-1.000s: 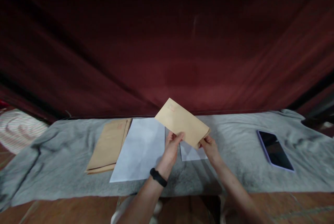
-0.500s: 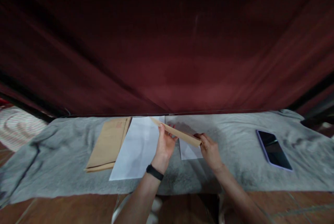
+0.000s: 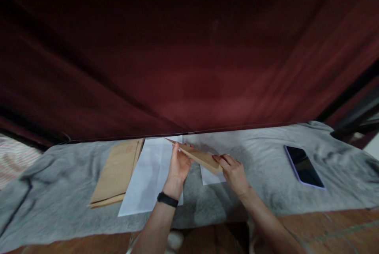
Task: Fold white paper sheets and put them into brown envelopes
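Between my hands a brown paper envelope [image 3: 201,157] is held tilted above the cloth, seen almost edge-on. My left hand [image 3: 180,164], with a black band on the wrist, grips its left part, thumb on the near side. At the right end, the fingers of my right hand [image 3: 233,171] pinch its edge. Below it lies a small white sheet [image 3: 211,176], partly covered. To the left, a larger white sheet of paper [image 3: 145,183] rests flat beside a stack of brown envelopes [image 3: 115,171].
A grey cloth [image 3: 260,183] covers the long, narrow surface. On the right lies a phone [image 3: 304,167] in a purple case. A dark red curtain [image 3: 204,76] hangs right behind the far edge. Tiled floor [image 3: 334,226] shows at the near side.
The envelope has tipped so that more of its broad face shows, and my right fingers reach further onto it. The whole view has turned slightly; the papers and phone lie as before.
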Motion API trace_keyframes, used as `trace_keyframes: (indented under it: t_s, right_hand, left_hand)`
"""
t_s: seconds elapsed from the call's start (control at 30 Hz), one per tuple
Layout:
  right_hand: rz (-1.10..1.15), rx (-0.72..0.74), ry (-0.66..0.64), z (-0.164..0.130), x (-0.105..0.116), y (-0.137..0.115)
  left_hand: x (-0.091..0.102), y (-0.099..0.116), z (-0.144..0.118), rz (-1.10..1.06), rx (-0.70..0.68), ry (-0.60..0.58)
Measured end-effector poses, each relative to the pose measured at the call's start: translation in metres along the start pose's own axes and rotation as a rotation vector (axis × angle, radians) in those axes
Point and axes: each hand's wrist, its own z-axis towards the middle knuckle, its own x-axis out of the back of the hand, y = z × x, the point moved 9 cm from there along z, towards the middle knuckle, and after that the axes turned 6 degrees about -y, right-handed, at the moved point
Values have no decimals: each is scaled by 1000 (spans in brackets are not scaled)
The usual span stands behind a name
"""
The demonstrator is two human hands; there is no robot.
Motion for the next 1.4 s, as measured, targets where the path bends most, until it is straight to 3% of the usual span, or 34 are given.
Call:
trace_keyframes:
  t_s: [0.17, 0.43, 0.53, 0.63, 0.73, 0.9, 1.07, 1.17, 1.27, 1.4]
  right_hand:
    - [173, -68, 88, -1, 5, 9]
    - [541, -558, 256, -9, 7, 61]
    - [727, -648, 221, -9, -1, 66]
    - [928, -554, 149, -5, -10, 50]
    - [975, -417, 145, -5, -5, 30]
    - [746, -161, 51, -1, 11, 4]
    - [433, 15, -123, 4, 7, -16]
    - [232, 114, -127, 4, 9, -29]
    - [191, 122, -51, 4, 15, -30]
    - [446, -89, -80, 2, -1, -7]
  left_hand:
    - [1, 0, 2, -30, -9, 16]
    - [-11, -2, 0, -76, -66, -1]
    - [-11, -3, 1, -104, -67, 9]
    - [-8, -2, 3, -117, -77, 35]
    - [-5, -1, 3, -108, -80, 49]
    - [-4, -10, 4, -55, -26, 57]
    - [-3, -18, 4, -26, 16, 71]
    - [2, -18, 6, -16, 53, 92]
    - [5, -20, 7, -10, 94, 98]
    - [4, -26, 5, 10, 124, 102]
